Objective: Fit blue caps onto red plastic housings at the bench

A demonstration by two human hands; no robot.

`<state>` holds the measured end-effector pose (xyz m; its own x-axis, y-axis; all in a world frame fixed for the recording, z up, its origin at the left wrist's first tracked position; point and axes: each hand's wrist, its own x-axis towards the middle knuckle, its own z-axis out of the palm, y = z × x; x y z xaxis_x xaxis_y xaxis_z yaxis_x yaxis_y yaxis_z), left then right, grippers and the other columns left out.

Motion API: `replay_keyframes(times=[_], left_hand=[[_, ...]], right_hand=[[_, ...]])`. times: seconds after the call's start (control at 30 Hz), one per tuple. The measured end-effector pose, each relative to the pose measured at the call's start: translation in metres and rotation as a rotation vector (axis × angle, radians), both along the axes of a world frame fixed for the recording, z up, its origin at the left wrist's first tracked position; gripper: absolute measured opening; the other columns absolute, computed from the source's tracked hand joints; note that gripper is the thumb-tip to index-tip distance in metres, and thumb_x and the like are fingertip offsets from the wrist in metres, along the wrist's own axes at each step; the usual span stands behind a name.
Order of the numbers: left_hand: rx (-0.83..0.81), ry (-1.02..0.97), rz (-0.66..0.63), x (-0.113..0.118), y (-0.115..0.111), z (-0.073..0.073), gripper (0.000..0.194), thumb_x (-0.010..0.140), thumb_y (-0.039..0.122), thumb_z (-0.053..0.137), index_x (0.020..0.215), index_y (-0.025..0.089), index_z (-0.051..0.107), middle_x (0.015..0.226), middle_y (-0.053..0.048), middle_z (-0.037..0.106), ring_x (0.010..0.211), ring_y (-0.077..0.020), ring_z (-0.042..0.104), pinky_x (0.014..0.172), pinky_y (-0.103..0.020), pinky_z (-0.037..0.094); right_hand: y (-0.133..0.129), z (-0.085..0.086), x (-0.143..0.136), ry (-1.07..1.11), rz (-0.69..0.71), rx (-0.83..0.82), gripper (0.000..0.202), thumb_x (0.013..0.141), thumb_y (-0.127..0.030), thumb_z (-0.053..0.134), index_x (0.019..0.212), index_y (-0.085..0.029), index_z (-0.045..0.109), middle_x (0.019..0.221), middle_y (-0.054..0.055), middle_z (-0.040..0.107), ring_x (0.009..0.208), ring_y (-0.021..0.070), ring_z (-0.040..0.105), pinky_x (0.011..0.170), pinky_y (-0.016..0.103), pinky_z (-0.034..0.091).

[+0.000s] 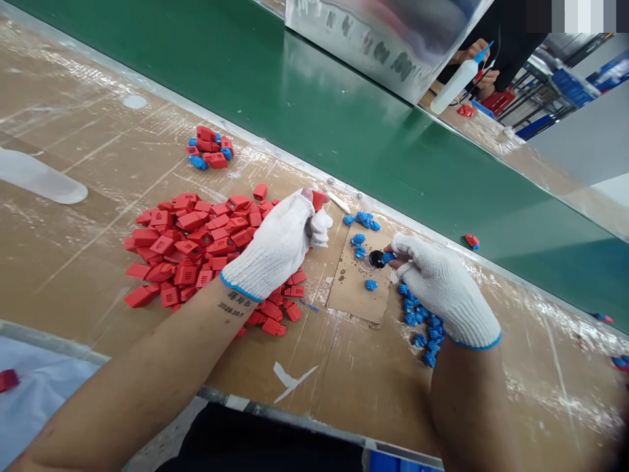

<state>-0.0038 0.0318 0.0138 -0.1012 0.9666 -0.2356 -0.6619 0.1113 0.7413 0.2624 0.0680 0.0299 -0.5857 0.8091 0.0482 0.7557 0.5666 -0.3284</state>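
My left hand, in a white knit glove with bare fingertips, pinches a red plastic piece above the right edge of a large heap of red pieces. Gloved the same way, my right hand grips a small blue plastic piece between thumb and finger. That blue piece is right at a small round black pot; I cannot tell whether it touches the contents. The pot stands on a stained cardboard sheet with several loose blue pieces around it. More blue pieces lie under and beside my right hand.
A green conveyor belt runs along the far side, carrying a red-and-blue piece. A metal box stands over it. Across the belt, a person's hands work near a white squeeze bottle. A small mixed pile sits upper left.
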Motion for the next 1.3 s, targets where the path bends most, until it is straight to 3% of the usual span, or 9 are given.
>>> replay_keyframes(times=[0.33, 0.67, 0.83, 1.0, 1.07, 1.13, 1.3], left_hand=[[0.072, 0.049, 0.001, -0.002, 0.001, -0.008, 0.041, 0.113, 0.024, 0.045, 0.073, 0.021, 0.05, 0.064, 0.002, 0.053, 0.059, -0.0095, 0.052, 0.059, -0.023, 0.048], [0.071, 0.062, 0.004, -0.002, 0.001, -0.013, 0.033, 0.108, 0.03, 0.058, 0.077, 0.021, 0.052, 0.068, 0.001, 0.057, 0.061, -0.0114, 0.056, 0.06, -0.023, 0.051], [0.091, 0.079, -0.018, -0.004, 0.001, -0.014, 0.029, 0.107, 0.027, 0.058, 0.079, 0.019, 0.057, 0.069, 0.0, 0.059, 0.062, -0.0101, 0.056, 0.06, -0.022, 0.05], [0.186, 0.223, -0.073, -0.002, -0.004, -0.012, 0.012, 0.1, 0.027, 0.067, 0.091, 0.018, 0.067, 0.082, -0.003, 0.071, 0.066, -0.0101, 0.062, 0.063, -0.021, 0.051], [0.212, 0.244, -0.119, 0.003, -0.009, -0.009, 0.006, 0.094, 0.022, 0.071, 0.096, 0.018, 0.068, 0.085, -0.003, 0.073, 0.07, -0.0118, 0.065, 0.065, -0.023, 0.053], [0.237, 0.253, -0.182, 0.008, -0.015, -0.004, 0.011, 0.088, 0.018, 0.075, 0.096, 0.018, 0.068, 0.085, -0.003, 0.072, 0.075, -0.0132, 0.065, 0.068, -0.024, 0.053], [0.287, 0.317, -0.301, 0.019, -0.028, 0.006, 0.011, 0.085, 0.01, 0.07, 0.089, 0.018, 0.064, 0.084, 0.001, 0.066, 0.077, -0.0116, 0.06, 0.073, -0.025, 0.052]], right_hand=[[0.0, 0.004, -0.011, -0.044, 0.024, 0.005, 0.014, 0.092, -0.012, 0.05, 0.087, -0.024, 0.055, 0.082, 0.0, 0.069, 0.07, 0.0173, 0.062, 0.065, 0.028, 0.041], [-0.001, 0.0, -0.014, -0.061, 0.05, 0.075, 0.015, 0.091, -0.012, 0.051, 0.082, -0.024, 0.051, 0.073, -0.001, 0.06, 0.066, 0.0159, 0.054, 0.06, 0.029, 0.034], [-0.002, 0.003, -0.007, -0.019, 0.035, 0.046, 0.017, 0.088, -0.009, 0.052, 0.089, -0.025, 0.058, 0.077, -0.001, 0.064, 0.068, 0.017, 0.06, 0.063, 0.03, 0.042], [-0.01, 0.015, 0.009, 0.298, -0.067, 0.042, 0.022, 0.095, -0.015, 0.064, 0.112, -0.027, 0.071, 0.098, 0.003, 0.077, 0.088, 0.0236, 0.076, 0.079, 0.039, 0.061], [-0.016, 0.02, 0.011, 0.47, -0.112, 0.099, 0.022, 0.095, -0.018, 0.071, 0.113, -0.031, 0.072, 0.105, 0.003, 0.078, 0.099, 0.0255, 0.077, 0.086, 0.043, 0.064], [-0.021, 0.022, 0.009, 0.633, -0.103, 0.116, 0.024, 0.095, -0.016, 0.074, 0.112, -0.034, 0.071, 0.109, 0.002, 0.077, 0.106, 0.0255, 0.076, 0.091, 0.045, 0.064], [-0.03, 0.025, -0.005, 0.884, -0.031, 0.061, 0.03, 0.091, -0.008, 0.075, 0.109, -0.032, 0.069, 0.104, -0.001, 0.075, 0.102, 0.0216, 0.077, 0.085, 0.04, 0.067]])
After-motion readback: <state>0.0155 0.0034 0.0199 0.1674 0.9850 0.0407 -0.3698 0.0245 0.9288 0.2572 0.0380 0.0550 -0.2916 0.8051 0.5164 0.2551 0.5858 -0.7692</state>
